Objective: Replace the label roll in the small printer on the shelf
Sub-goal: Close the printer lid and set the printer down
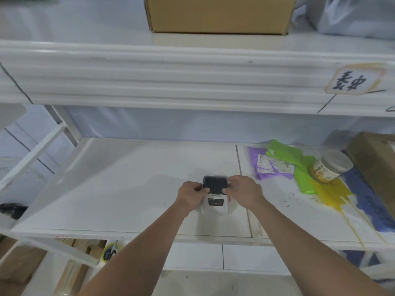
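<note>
Gripping the small printer (215, 198) at its dark lid, both hands (215, 192), lid closed.

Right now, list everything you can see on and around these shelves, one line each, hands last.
label printer: 1, white with a dark lid, middle shelf, near the front edge
cardboard box: 1, brown, top shelf, centre
grey bag: 1, grey-white, top shelf, right
shelf sign: 1, white with black characters, front of top shelf, right
purple mailer bag: 1, purple with a white label, middle shelf, right of the printer
green mailer bags: at least 1, green, beside the purple one
jar: 1, clear with an orange label, lying tilted on the bags
yellow bag: 1, yellow, under the jar
tape roll: 1, yellowish, below the shelf, left
left hand: on the printer's left side
right hand: on the printer's right side
</note>
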